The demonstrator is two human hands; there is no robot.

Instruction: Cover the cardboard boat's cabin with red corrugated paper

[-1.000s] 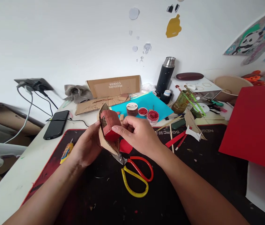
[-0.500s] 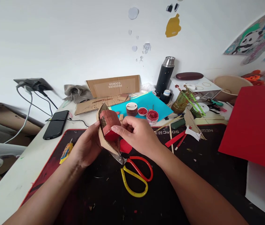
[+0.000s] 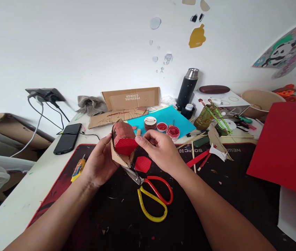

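Observation:
My left hand (image 3: 101,164) is wrapped round a small cardboard model (image 3: 115,156), with its thumb along the left edge. The model carries a rounded block painted brick red (image 3: 124,131). A bright red piece of corrugated paper (image 3: 125,145) covers the block's near face. At the right end of that paper, my right hand (image 3: 160,148) has its thumb and curled fingers in a pinch; the exact contact is partly hidden. A second red corrugated piece (image 3: 143,164) lies on the black mat below. Scissors (image 3: 155,198) with one red and one yellow handle lie just under the model.
Behind my hands, open pots of red paint (image 3: 173,131) stand on a blue sheet (image 3: 179,116). A black flask (image 3: 188,89) and a jar with brushes (image 3: 204,118) are farther right. A phone (image 3: 68,138) lies left, a glue tube (image 3: 78,169) nearer, and red card (image 3: 283,146) at right.
My right thumb has shifted from the front of the red paper to its right end. The model has turned, showing more of its red near face. The view has tilted slightly.

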